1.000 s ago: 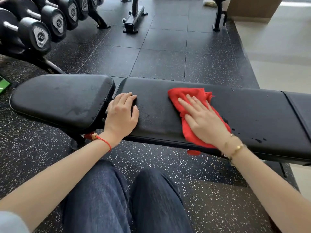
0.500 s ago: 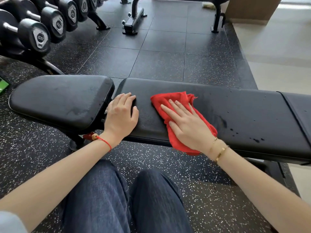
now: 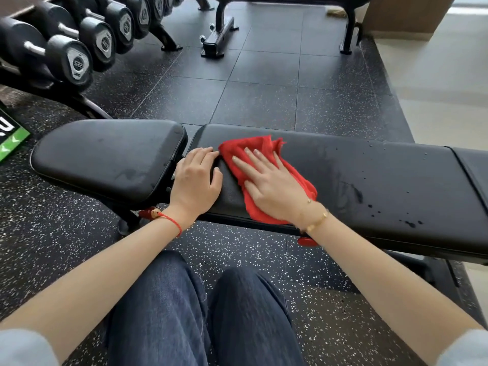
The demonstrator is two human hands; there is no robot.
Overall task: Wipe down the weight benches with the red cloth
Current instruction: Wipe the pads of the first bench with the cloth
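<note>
Red cloth (image 3: 266, 167) is spread on the long pad (image 3: 369, 186) of the weight bench, near the end that meets the gap beside the shorter pad (image 3: 105, 154). It is pressed flat under the right hand (image 3: 272, 186), whose fingers are held straight and slightly spread; nothing is curled round the fabric. The left hand (image 3: 196, 180) is laid open on the end of the long pad, just beside the cloth, with the fingertips bent over the edge at the gap, apparently to brace.

The cloth is judged to be light, soft and limp: it is bunched into folds at its far edge and is draped a little over the near edge of the pad. No firm grasp seems needed; it is best handled by a flat palm at its middle, so that it is dragged along and not rolled up. The padded cover looks smooth and faintly slick, and dark droplets (image 3: 409, 223) are seen on it further to the right, well apart from the cloth, so that stretch is judged not yet wiped.

The bench is set across the view, its long axis running left to right. The cloth is laid slantwise, from far left to near right.
</note>
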